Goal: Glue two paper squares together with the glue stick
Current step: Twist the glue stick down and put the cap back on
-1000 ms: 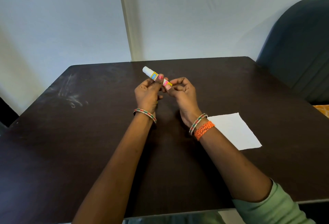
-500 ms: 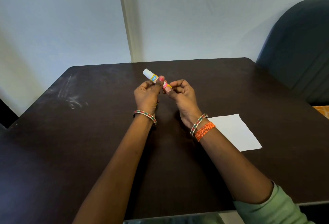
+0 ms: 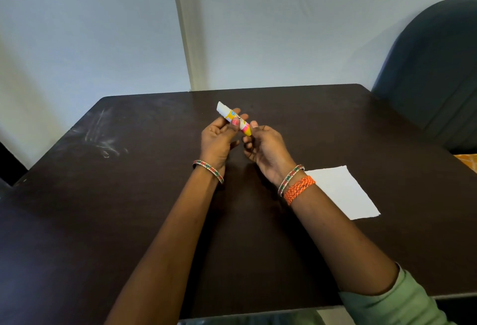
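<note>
My left hand [image 3: 219,136] holds a glue stick [image 3: 233,118] above the middle of the dark table [image 3: 129,208], pinched between thumb and fingers. The stick's white end points up and to the far left; its yellow and pink end points toward my right hand [image 3: 265,146]. The right thumb sits just beside that yellow end, and the fingers are loosely curled and slightly apart from it. A white paper square [image 3: 340,193] lies flat on the table just right of my right wrist. Whether it is one sheet or two stacked I cannot tell.
A dark blue chair back [image 3: 433,66] stands at the table's far right corner. White smudges [image 3: 103,141] mark the table's far left. A pale wall runs behind the table.
My right hand has loosened and drawn back a little from the stick's lower end, which now shows yellow. The left hand keeps its hold; the paper has not moved.
</note>
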